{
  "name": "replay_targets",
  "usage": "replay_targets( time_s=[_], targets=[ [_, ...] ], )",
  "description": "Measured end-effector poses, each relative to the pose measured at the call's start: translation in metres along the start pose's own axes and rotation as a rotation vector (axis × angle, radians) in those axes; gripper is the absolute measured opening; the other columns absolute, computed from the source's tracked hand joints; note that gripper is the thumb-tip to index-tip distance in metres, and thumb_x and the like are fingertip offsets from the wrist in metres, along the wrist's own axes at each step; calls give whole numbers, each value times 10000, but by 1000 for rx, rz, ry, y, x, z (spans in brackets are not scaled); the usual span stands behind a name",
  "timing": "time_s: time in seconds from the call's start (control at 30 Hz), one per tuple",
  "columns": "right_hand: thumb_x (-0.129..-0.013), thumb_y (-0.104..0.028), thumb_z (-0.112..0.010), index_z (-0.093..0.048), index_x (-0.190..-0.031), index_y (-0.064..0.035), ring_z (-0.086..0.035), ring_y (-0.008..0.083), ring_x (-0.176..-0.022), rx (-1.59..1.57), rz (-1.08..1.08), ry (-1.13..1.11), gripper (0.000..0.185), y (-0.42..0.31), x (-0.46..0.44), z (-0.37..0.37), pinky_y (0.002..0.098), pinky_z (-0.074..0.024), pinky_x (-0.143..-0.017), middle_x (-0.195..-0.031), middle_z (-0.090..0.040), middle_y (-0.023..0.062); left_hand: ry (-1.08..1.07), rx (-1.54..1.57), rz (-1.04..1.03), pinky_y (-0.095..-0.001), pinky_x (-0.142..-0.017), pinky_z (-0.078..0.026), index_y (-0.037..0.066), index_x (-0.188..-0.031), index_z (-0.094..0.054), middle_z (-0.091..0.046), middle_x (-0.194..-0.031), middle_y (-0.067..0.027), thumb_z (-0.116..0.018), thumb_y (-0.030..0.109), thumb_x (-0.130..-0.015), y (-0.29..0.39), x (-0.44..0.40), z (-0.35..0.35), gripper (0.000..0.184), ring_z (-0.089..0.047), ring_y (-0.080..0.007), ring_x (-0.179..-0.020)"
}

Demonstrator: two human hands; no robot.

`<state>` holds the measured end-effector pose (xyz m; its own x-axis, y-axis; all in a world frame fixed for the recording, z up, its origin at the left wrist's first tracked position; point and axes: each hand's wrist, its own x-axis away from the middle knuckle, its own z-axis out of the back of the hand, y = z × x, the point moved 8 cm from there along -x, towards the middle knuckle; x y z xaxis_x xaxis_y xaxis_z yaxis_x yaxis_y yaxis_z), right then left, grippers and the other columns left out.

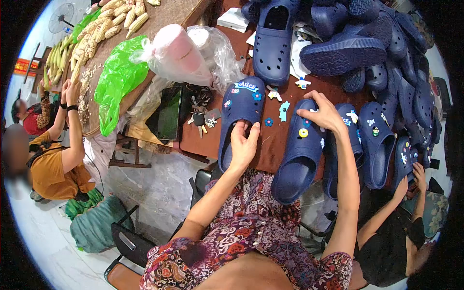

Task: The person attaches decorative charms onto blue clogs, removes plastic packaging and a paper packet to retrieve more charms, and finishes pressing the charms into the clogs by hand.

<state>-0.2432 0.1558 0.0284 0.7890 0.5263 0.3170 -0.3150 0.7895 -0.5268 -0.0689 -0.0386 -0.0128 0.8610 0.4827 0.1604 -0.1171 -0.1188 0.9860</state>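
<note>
My left hand (244, 147) has its fingers inside the opening of a navy clog (243, 104); the fingertips are hidden. An "ALICE" charm (247, 86) and small flower charms decorate this clog's toe. My right hand (325, 113) rests over the toe of a second navy clog (297, 154), thumb and index finger apart on its upper. A yellow round charm (303, 132) sits on that clog. Between the two clogs lie a loose blue flower charm (269, 122), a light-blue charm (284, 111) and a white figure charm (274, 94).
Navy clogs are piled (343, 50) at the back right. Plastic bags, one green (121, 79), a tablet (164, 113) and keys (198, 118) lie left. A person in orange handles corn (113, 21) at the left table. A co-worker's hands (411, 181) touch a clog at right.
</note>
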Motion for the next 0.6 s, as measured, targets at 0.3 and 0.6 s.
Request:
replay_targets(
  time_s=[0.3, 0.6],
  targets=[
    [-719, -404, -768, -564, -1165, -59, -562, 315, -1059, -108, -33, 46, 600, 7, -6, -3, 402, -437, -935, -1124, -556, 176, 83, -521, -473, -449, -1106, -270, -77, -1458, -220, -352, -1399, -264, -727, 169, -797, 67, 69, -18, 869, -355, -387, -1307],
    [-860, -375, -665, -631, -1084, -30, -604, 304, -1071, -295, 107, 124, 412, 11, -18, -9, 391, -454, -928, -1085, -642, 175, -251, -447, -342, -443, -1063, -345, 56, -1443, -371, -440, -1318, -214, -524, -123, -681, 20, 69, -73, 798, -414, -402, -1237]
  ],
)
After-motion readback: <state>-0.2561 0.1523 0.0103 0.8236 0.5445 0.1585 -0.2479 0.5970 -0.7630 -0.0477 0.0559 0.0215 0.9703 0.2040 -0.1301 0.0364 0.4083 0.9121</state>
